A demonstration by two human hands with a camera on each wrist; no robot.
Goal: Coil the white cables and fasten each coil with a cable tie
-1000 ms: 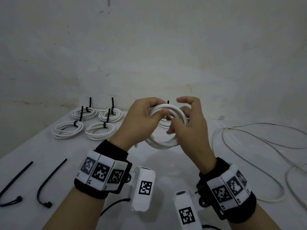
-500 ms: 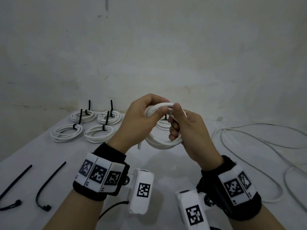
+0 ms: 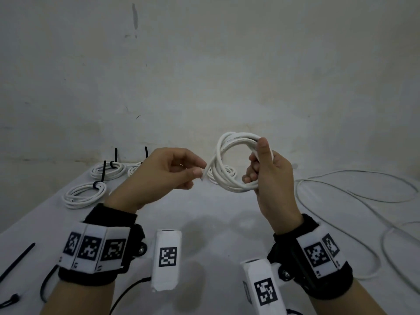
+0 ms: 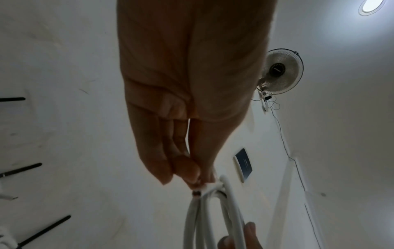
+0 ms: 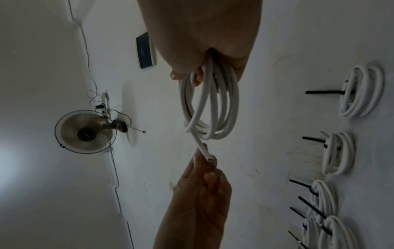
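Far left on the white desk (image 3: 216, 223), two loose black cable ties (image 3: 17, 261) lie flat, thin ribbed straps with small heads. Behind them sit finished coils (image 3: 85, 194), round white bundles each cinched by a black tie with its tail sticking up; head view shows about three clearly plus one half hidden behind the hands, right wrist view shows five in a row.

Left hand (image 3: 163, 176), grip pinched together on the free cable end (image 5: 208, 158): thumb and forefinger clamp the cut tip. Right wrist view shows the round hollow-looking cross-section; left wrist view shows the pinch from behind the palm.

Centre, the white cable coil (image 3: 231, 162) is held up in the air above the desk, several smooth round-section loops, upright ring shape. Right hand (image 3: 270, 178), grip clamped on the coil's right side, fingers curled round the bundled strands, thumb pointing up.

Right, loose white cable (image 3: 354, 196) sprawls in wide thin loops on the desk.

Only the wrist views show a wall fan (image 5: 85, 131) and a dark flat panel (image 5: 146, 50); a ceiling light (image 4: 370, 5) shows in left wrist view only.
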